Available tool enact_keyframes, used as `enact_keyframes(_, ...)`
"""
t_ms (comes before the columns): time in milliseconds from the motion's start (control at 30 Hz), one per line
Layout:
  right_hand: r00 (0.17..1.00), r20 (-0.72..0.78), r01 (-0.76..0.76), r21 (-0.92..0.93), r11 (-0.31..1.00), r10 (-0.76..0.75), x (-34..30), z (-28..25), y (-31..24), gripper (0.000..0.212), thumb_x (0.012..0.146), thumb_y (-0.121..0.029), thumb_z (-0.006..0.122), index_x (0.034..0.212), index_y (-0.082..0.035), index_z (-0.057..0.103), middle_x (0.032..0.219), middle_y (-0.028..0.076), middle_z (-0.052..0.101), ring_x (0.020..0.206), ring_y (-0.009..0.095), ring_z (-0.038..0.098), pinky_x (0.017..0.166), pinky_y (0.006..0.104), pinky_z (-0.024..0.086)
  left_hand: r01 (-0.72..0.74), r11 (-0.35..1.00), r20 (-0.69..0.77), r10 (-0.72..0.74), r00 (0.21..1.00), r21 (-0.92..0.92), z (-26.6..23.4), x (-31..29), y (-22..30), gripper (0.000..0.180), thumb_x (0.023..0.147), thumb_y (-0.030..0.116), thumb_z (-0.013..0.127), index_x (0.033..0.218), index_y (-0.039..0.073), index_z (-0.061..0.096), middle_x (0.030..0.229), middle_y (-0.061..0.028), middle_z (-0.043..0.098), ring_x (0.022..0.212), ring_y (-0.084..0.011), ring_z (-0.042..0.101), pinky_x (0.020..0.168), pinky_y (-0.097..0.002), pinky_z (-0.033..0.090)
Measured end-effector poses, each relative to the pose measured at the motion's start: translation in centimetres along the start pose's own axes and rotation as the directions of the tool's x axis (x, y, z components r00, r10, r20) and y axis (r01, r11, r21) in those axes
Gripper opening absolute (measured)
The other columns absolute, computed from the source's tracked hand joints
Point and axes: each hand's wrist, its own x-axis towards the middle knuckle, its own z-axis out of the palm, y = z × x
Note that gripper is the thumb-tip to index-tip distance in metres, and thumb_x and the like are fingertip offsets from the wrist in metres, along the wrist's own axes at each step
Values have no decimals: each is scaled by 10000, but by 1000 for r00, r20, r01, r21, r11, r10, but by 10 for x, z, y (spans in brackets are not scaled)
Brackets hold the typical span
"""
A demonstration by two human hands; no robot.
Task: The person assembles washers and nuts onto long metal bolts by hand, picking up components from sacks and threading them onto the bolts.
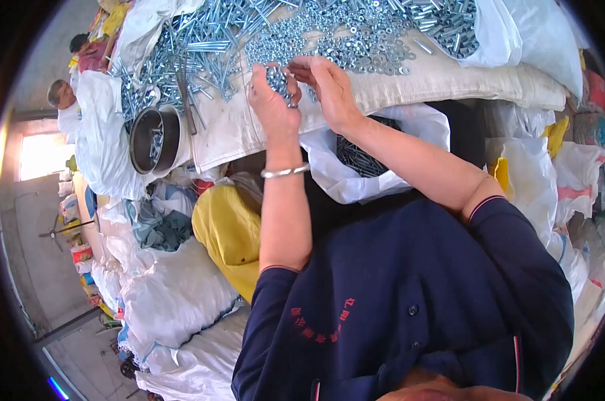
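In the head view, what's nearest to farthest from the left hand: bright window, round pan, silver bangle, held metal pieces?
1. Metal pieces, in the left hand.
2. Silver bangle, on its wrist.
3. Dark round pan, to its left.
4. Bright window, far left.

Silvery nuts [277,81], navy shirt [389,267]

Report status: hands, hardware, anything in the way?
Left hand cupping small metal parts. Right hand close beside, grip unclear. Loose hardware heap crowds the pale cloth just beyond both.
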Motion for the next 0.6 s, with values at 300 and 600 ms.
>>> enact_keyframes(300, 999, -25, 14, -301, 954, -23, 38, 5, 7, 412, 1035, -346, 444, 1094, 3, 654, 1005, 74, 681, 933, 135, 624, 862, 277, 492, -367, 835, -187, 471, 862, 411, 8, 27, -40, 313, 939, 330, 560, 870, 32, 624, 814, -63, 636, 726, -137, 596, 618, -271, 491)
enact_keyframes(600, 990, -11, 128, -358, 925, -142, 46, 5, 16, 355, 1025, -296, 460, 1079, -7, 660, 956, 78, 684, 880, 143, 624, 833, 276, 505, -437, 764, -123, 549, 827, 475, -8, 41, -48, 260, 950, 256, 552, 867, 36, 662, 833, -27, 638, 760, -120, 577, 670, -271, 468)
